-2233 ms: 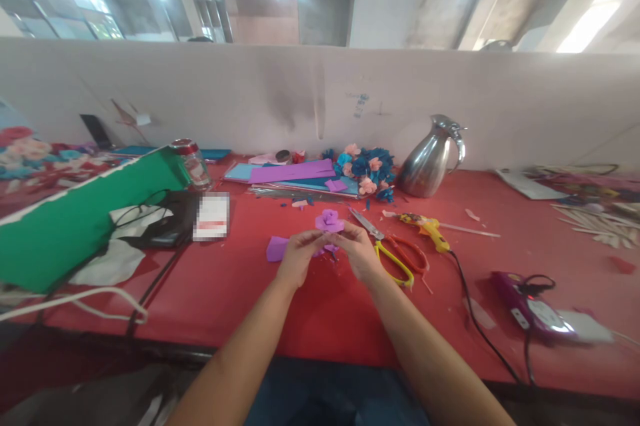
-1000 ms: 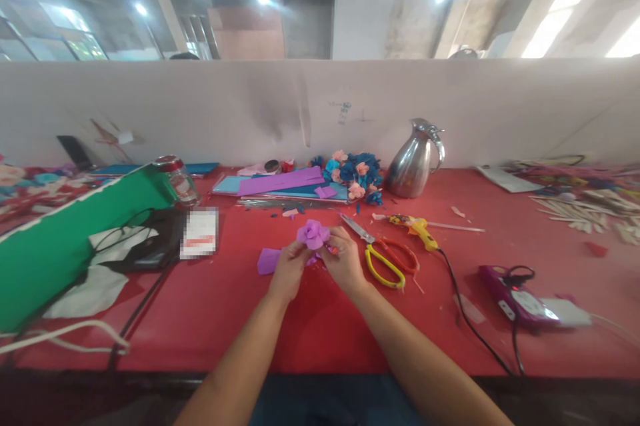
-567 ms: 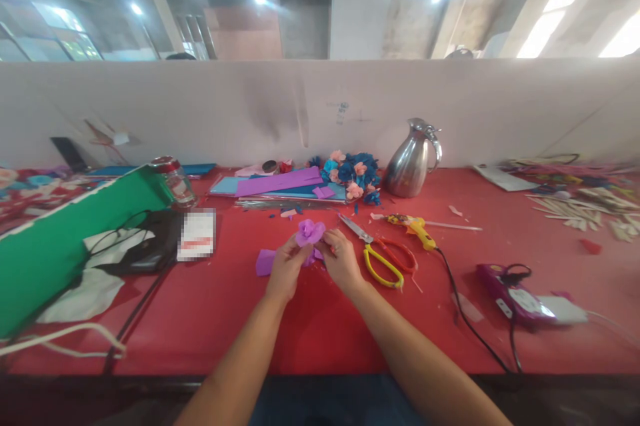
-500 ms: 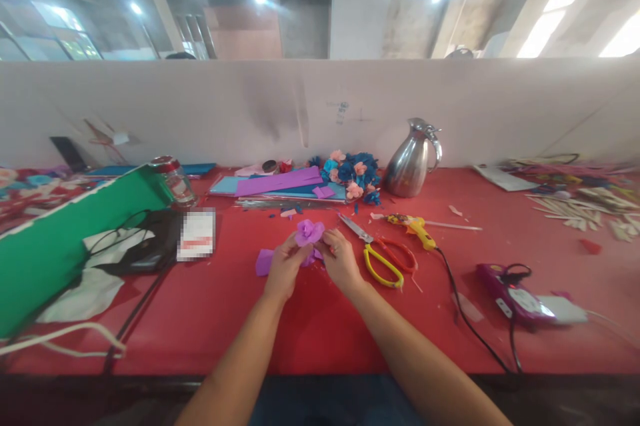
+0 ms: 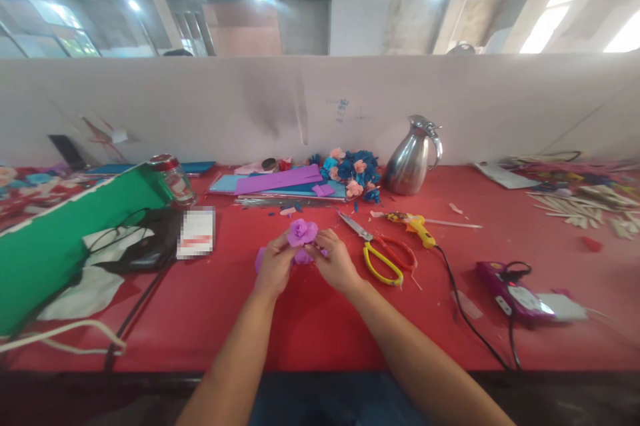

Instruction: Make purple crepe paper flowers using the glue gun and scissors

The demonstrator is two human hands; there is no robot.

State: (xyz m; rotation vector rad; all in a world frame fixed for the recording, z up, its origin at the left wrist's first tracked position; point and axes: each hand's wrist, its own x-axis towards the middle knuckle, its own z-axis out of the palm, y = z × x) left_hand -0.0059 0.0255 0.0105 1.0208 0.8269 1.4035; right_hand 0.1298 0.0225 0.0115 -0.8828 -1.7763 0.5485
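Between my two hands a purple paper flower [image 5: 302, 233] is held up above the red table. My left hand [image 5: 277, 261] pinches its base from the left. From the right, the fingers of my right hand [image 5: 336, 261] close on the flower's lower petals. More purple paper [image 5: 259, 259] lies behind and below the hands, partly hidden by them. Just right of my right hand are scissors [image 5: 383, 263] with one yellow and one red handle, blades pointing away. Farther right, a yellow glue gun [image 5: 416, 229] lies on its side with a glue stick in its back.
Behind the hands are purple paper strips [image 5: 280, 181] and a bunch of blue and pink paper flowers [image 5: 356, 171]. A steel jug [image 5: 413, 158] stands at the back. A purple power strip [image 5: 513, 294] sits right, a glass jar [image 5: 173, 179] and green board [image 5: 75, 239] left.
Both hands have shifted slightly left with the flower, which now tips a little toward me. Everything else on the table stays in place.
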